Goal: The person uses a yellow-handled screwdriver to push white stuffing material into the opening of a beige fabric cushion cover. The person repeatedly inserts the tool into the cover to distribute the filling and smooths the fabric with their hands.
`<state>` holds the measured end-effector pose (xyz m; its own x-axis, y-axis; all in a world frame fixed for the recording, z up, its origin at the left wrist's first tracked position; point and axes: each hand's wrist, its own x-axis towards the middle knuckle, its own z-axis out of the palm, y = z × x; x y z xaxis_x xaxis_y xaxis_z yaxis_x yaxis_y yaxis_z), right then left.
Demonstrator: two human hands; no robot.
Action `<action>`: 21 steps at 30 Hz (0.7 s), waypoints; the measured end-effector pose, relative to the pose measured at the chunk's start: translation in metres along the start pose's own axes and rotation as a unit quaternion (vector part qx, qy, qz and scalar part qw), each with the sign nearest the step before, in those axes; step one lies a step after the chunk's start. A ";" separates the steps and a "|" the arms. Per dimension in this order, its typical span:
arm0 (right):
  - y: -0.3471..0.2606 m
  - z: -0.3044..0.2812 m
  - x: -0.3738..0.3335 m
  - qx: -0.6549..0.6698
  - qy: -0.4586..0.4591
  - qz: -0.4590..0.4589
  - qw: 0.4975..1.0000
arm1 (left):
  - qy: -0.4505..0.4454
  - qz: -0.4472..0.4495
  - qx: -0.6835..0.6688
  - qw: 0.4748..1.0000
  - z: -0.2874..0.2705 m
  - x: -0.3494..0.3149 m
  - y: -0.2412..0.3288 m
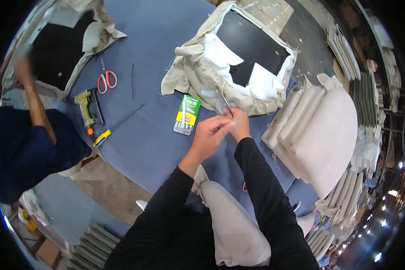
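Note:
My right hand (239, 123) is closed around a slim metal tool with a pointed tip (223, 96); its handle is hidden in the fist, so I cannot tell its kind. Close beside it, my left hand (209, 135) has its fingers pinched together. Something small and whitish shows at those fingertips, too small to name. Just beyond both hands lies a seat cushion with a loose beige fabric cover (189, 74), a black panel (245, 45) and white padding (220, 49). A green and yellow box of staples (187, 114) lies left of my hands.
On the blue table (144, 130) at left are a staple gun (89, 108), a yellow-handled screwdriver (117, 126), red-handled scissors (105, 78) and a black strip (132, 81). A co-worker's hand (24, 67) touches another cushion (60, 45). Beige covered pieces (319, 130) stack at right.

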<state>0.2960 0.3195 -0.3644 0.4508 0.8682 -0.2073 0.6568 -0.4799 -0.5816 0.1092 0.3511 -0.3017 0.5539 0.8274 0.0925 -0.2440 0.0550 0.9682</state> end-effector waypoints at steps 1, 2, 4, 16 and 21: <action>0.002 -0.002 -0.004 0.027 -0.019 -0.010 0.999 | 0.003 -0.044 -0.082 0.996 0.001 -0.005 0.009; -0.012 -0.010 -0.006 0.054 -0.041 -0.028 0.997 | 0.015 -0.083 -0.160 0.983 -0.001 -0.010 0.020; -0.036 -0.030 -0.014 0.099 -0.066 -0.097 0.988 | 0.021 -0.141 -0.245 0.959 -0.009 -0.011 0.036; -0.103 -0.195 -0.191 0.471 -0.072 0.141 0.868 | -0.199 0.094 0.173 0.960 0.083 -0.034 0.119; -0.088 -0.260 -0.293 0.452 -0.009 0.153 0.879 | -0.296 0.124 0.011 0.947 0.113 -0.105 0.171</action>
<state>0.2635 0.0745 -0.0482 0.5077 0.7220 -0.4700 -0.2461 -0.4012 -0.8823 0.0994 0.2102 -0.1196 0.8323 0.3541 0.4265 -0.4130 -0.1170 0.9032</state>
